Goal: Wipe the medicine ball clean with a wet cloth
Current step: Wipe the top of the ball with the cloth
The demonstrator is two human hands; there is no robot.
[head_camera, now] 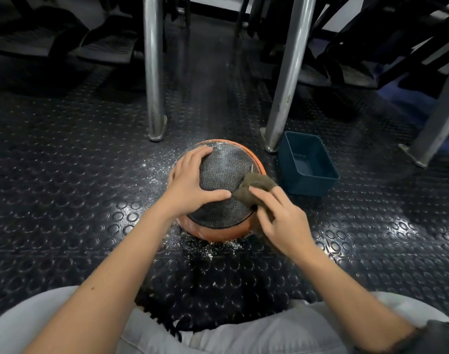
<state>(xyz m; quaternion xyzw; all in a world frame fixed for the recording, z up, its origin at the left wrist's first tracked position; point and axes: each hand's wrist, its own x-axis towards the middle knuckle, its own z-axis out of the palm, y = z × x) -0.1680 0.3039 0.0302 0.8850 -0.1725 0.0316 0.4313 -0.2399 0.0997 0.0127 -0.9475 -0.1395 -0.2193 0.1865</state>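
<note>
Orange-and-black ball [223, 172] is sitting on the floor [65, 175]; left hand [190, 180] is pressing its top, fingers spread; right hand [282, 221] is gripping a brown cloth [256, 183] against it.

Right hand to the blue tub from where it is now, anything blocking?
Probably yes. The right hand holds the cloth at the right of the medicine ball; the blue tub stands just beyond it, top open, nothing between.

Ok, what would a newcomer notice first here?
The orange and black medicine ball sits at centre on the studded floor, with the left hand spread over its top and the right hand holding a brown cloth against its right side. White specks dust the floor around it, and a blue tub sits just right.
</note>
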